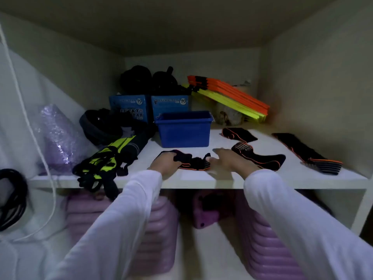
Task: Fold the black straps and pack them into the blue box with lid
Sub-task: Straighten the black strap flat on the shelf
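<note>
The left blue cardboard carton [129,107] at the far shelf reads "LUCKY STAR" and "70"; the right blue cardboard carton [170,105] shows "70".

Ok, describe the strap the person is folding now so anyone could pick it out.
On the white shelf, look just in front of the open blue plastic box. The black orange-edged strap lies there, bunched between the left hand and right hand; the other straps lie untouched farther right.
</note>
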